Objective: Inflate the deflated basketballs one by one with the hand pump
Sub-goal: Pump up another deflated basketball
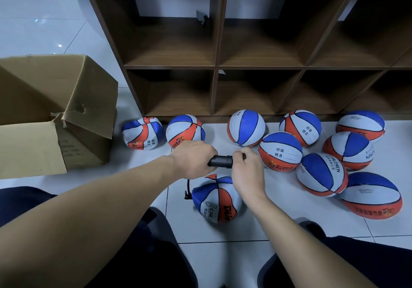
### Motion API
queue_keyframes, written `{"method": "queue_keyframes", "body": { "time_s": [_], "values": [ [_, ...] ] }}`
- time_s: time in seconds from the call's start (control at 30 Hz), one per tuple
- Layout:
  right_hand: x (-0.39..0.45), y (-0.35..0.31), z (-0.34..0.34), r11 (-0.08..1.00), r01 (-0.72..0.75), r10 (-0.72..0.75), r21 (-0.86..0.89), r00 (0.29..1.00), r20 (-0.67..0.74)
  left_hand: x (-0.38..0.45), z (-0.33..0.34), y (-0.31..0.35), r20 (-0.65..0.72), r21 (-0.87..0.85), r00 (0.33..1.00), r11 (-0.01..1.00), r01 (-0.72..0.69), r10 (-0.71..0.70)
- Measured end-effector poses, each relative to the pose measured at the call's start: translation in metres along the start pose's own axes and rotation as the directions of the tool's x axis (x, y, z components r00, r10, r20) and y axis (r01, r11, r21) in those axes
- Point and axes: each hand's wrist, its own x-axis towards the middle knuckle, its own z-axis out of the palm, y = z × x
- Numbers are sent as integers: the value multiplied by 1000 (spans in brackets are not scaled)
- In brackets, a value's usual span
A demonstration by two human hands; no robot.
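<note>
A black hand pump (220,161) lies level above the floor between my hands. My left hand (192,158) grips its left end, and my right hand (246,169) grips the right end. A thin black hose (188,189) drops from the pump to a crumpled, deflated blue, white and orange basketball (217,200) on the tiles between my knees. Two more sunken balls (142,134) (185,130) lie at the foot of the shelf. Several round, firm balls (321,174) are clustered to the right.
A dark wooden cubby shelf (216,67) with bare compartments stands right behind the balls. An open cardboard box (55,113) lies on its side at the left. The floor is white tile (223,252). My knees and dark shoes fill the bottom edge.
</note>
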Motion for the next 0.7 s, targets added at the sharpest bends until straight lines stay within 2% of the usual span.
{"method": "queue_keyframes", "body": {
  "time_s": [0.17,0.37,0.47,0.7],
  "values": [
    [13,8,-17,1000,5,-5,-3,999,-44,-3,4,-13,10,2,999,999,39,-39],
    [34,22,-40,966,-203,226,159,963,-146,-7,2,-32,53,0,990,992,128,-128],
    [30,16,-36,971,-177,202,163,967,-156,-4,0,-21,51,7,991,992,125,-126],
    [6,1,-13,992,-84,91,93,993,-75,-3,-4,-9,48,5,995,996,85,-86]
  ]
}}
